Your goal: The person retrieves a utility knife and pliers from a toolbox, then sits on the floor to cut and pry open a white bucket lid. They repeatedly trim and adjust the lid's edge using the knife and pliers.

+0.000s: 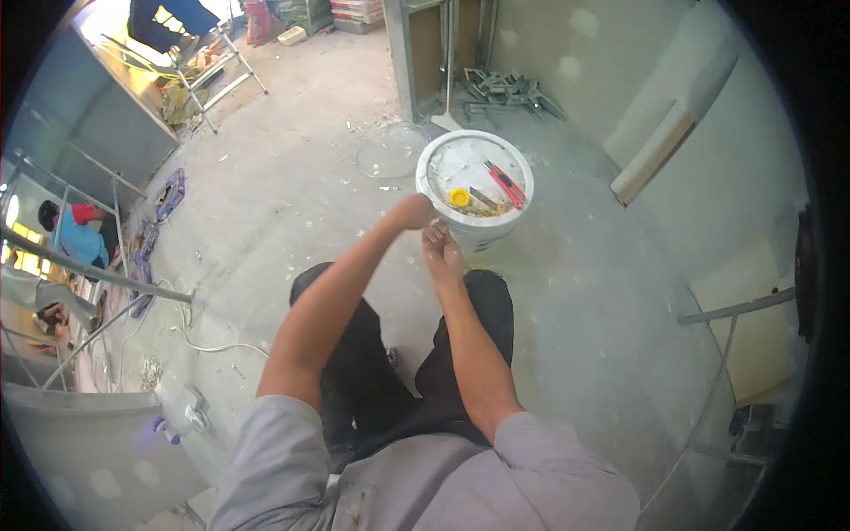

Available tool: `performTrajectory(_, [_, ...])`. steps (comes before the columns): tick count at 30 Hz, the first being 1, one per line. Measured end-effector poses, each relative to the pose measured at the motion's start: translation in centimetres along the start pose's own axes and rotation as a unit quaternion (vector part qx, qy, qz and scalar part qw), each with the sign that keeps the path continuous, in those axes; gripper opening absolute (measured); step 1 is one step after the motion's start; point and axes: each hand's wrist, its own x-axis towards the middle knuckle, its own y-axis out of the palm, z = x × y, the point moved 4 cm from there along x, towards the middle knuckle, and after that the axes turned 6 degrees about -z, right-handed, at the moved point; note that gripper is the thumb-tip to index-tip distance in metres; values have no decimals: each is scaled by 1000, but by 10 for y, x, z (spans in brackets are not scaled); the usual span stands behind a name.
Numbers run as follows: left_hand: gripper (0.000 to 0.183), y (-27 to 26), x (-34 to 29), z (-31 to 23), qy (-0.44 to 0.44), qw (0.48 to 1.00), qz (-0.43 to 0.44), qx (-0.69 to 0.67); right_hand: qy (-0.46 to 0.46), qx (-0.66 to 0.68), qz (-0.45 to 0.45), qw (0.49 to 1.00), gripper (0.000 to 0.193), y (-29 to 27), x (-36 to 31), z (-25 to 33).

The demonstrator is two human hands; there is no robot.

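My left hand point(411, 212) is closed at the near left rim of a white bucket point(482, 237). Just below it my right hand point(440, 248) is also closed, fingers pinched together. Whatever the two hands hold is too small or hidden to make out. On the bucket's round lid point(453, 159) lies a red utility knife point(506, 186). A yellow round piece point(459, 197) sits on the lid's near side. Beside it lies a flat greyish strip point(482, 198), like a blade, among yellowish crumbs.
A long-handled scraper point(445, 121) leans behind the bucket, near a heap of metal brackets point(509, 93). A stepladder point(232, 84) stands far left. People point(81, 237) crouch at the left. A white cable point(221, 348) crosses the dusty floor. A long board point(655, 152) lies along the right wall.
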Motion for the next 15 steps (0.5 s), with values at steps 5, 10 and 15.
performTrajectory(5, [45,12,-13,-25,-201,972,-60,-106,-38,-47,-100,993,15,2,-6,9])
performTrajectory(10, [52,5,-12,-32,-188,977,-71,-70,62,-20,-63,996,16,-11,-13,35])
performTrajectory(15, [52,15,-8,-30,-231,963,-55,-131,39,-71,-45,996,16,6,-20,16])
